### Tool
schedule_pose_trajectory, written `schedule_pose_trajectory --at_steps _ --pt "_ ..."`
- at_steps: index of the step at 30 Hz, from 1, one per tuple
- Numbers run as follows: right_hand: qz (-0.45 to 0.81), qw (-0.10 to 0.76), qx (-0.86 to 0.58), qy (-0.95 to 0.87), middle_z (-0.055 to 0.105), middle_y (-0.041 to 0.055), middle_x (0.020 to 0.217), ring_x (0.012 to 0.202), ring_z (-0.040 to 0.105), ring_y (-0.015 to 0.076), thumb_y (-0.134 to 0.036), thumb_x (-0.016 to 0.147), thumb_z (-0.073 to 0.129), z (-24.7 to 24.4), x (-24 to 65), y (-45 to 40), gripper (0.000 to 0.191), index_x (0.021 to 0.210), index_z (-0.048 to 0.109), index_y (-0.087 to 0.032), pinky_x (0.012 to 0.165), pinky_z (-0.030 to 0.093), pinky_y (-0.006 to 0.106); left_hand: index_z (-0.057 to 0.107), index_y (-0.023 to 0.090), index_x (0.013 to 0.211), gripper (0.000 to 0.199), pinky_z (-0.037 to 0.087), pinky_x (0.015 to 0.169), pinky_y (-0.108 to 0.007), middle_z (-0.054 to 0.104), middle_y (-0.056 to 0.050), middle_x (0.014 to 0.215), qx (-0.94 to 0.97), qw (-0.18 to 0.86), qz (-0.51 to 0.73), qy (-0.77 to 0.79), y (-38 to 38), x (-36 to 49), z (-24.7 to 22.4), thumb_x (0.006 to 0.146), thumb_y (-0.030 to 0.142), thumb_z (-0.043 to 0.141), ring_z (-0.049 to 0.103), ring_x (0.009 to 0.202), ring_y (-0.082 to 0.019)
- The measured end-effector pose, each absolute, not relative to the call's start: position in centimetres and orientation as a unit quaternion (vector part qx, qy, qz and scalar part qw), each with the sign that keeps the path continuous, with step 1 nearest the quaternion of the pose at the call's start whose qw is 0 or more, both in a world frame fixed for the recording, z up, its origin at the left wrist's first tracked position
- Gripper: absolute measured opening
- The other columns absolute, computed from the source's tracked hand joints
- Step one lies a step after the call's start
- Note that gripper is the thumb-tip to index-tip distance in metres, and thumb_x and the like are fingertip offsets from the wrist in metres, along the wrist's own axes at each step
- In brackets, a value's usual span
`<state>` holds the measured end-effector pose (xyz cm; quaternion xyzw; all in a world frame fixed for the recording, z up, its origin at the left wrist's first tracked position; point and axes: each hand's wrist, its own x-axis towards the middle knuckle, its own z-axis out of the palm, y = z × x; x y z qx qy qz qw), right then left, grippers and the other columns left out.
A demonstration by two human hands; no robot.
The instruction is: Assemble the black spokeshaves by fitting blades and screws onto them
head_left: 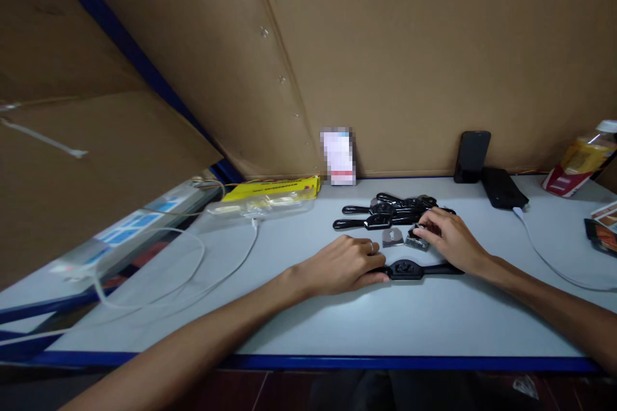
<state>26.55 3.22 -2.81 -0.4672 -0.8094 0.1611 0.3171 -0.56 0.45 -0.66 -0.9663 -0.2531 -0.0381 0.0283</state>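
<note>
1. Two bare hands were at work over the white table [409, 324]: L hand [349, 263] & R hand [448, 237].
2. Tool pos.: one black two-handled tool [405, 269] lay crosswise near the table's front, betw. the hands, center body exposed.
3. L hand state: fingers curled over the tool's L handle, thumb along the near side, handle pinched betw. them. Rec.: a light but firm hold, tool flat, was best, so the body couldn't rock or turn.
4. R hand state: fingers bent, tips down at small dark parts [418, 243], apparently in clear wrap, just behind the tool. Whether the tips pinched a pc. or merely touched: couldn't tell. Tool's R handle ran under the hand/wrist; contact unverifiable.
5. Grey flat plate [392, 239] lay just L of the parts, clear of all fingertips.
6. Rec. (judgement): such parts called for fingertip handling, one pc. at a time, low over the table to limit spills; R wrist was best raised off the handle.
7. Similar black tools [378, 222] lay in a loose, overlapping stack behind. Caution: R fingers were near it; snag risk.
8. Periph.: dark phone [472, 157] leaned on the cardboard wall [409, 64]; bottle [566, 170] stood far R; yellow packet [272, 189] & white cable [254, 225] lay L, well apart from the tool.
</note>
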Motion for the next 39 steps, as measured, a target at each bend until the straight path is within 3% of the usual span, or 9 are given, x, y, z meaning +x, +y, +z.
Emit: schedule_pose_trajectory --at_steps 8,18,39 --pt "0.058 0.271 -0.474 -0.836 0.066 0.0039 0.094 0.075 0.059 0.0186 -0.030 0.097 0.060 -3.30 26.60 3.79 0.011 0.090 0.060 -0.021 0.069 0.042 0.032 0.062 0.018 0.084 0.048 0.032 0.055 -0.032 0.063 -0.004 0.077 -0.967 0.029 -0.047 -0.250 0.37 -0.55 -0.62 0.108 0.050 0.035 0.059 0.069 -0.015" --pt "0.039 0.267 -0.469 -0.841 0.066 0.0058 0.097 0.079 0.062 0.0204 -0.029 0.103 0.044 -3.59 26.71 4.19 0.018 0.093 0.057 -0.021 0.071 0.045 0.033 0.062 0.018 0.085 0.048 0.033 0.055 -0.032 0.063 -0.004 0.077 -0.966 0.026 -0.045 -0.251 0.38 -0.57 -0.55 0.108 0.050 0.035 0.058 0.069 -0.015" --pt "0.050 0.260 -0.478 -0.838 0.070 0.0068 0.096 0.080 0.065 0.0223 -0.027 0.101 0.041 -3.45 26.65 3.98 0.019 0.099 0.059 -0.021 0.071 0.042 0.034 0.062 0.018 0.086 0.049 0.032 0.055 -0.032 0.063 -0.004 0.078 -0.966 0.027 -0.029 -0.257 0.35 -0.54 -0.51 0.108 0.051 0.034 0.059 0.069 -0.016"
